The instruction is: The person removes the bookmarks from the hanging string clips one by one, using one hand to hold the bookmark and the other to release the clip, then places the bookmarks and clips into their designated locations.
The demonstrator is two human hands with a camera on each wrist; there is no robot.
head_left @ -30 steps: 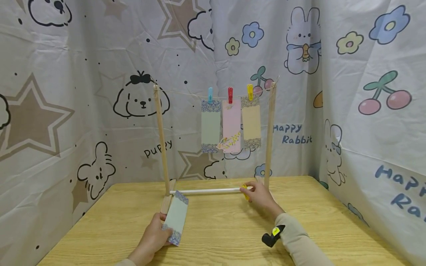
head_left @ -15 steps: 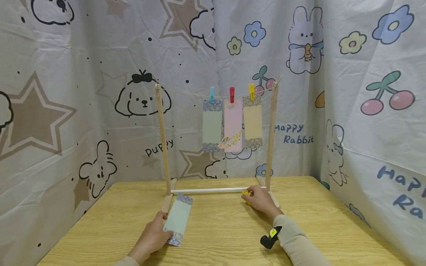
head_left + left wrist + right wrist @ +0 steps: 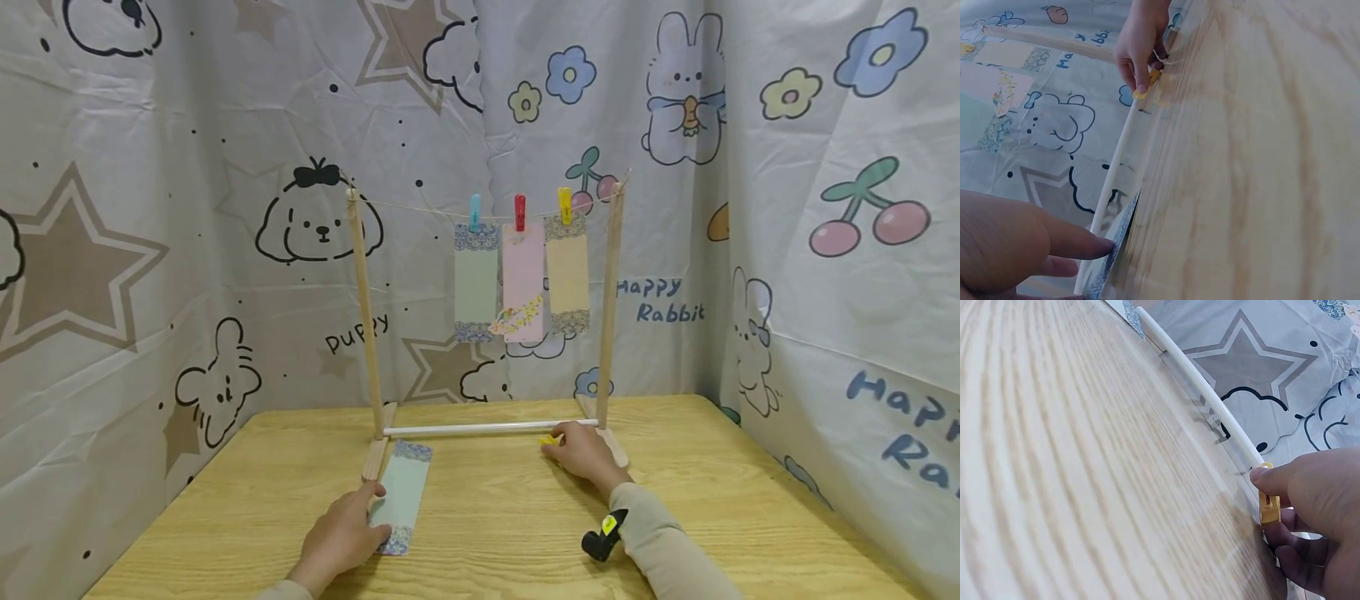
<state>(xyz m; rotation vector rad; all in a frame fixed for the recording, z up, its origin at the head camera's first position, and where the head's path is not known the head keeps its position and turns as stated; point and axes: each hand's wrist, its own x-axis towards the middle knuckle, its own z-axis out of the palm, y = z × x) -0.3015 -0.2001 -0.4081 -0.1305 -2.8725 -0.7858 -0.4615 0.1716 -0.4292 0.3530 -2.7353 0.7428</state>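
My left hand (image 3: 341,529) holds a pale green card (image 3: 405,487) with blue patterned ends, low at the tabletop on the left. Its thumb lies on the card's near end and a finger is at the left edge; the left wrist view shows the thumb tip on the patterned border (image 3: 1113,262). My right hand (image 3: 588,454) pinches a small yellow clothespin (image 3: 1269,503) between thumb and fingers, just in front of the white rod (image 3: 487,430). Fingers cover part of the clothespin in the head view.
A wooden frame (image 3: 365,317) stands at the back with a string between its posts. From it hang a green card (image 3: 476,283), a pink card (image 3: 522,279) and a cream card (image 3: 568,271) on blue, red and yellow clothespins. Printed curtains (image 3: 420,125) surround the wooden table (image 3: 480,517).
The green card in the left hand has been lowered flatter toward the table. My right hand has turned the yellow clothespin from upright to more level, close to the rod.
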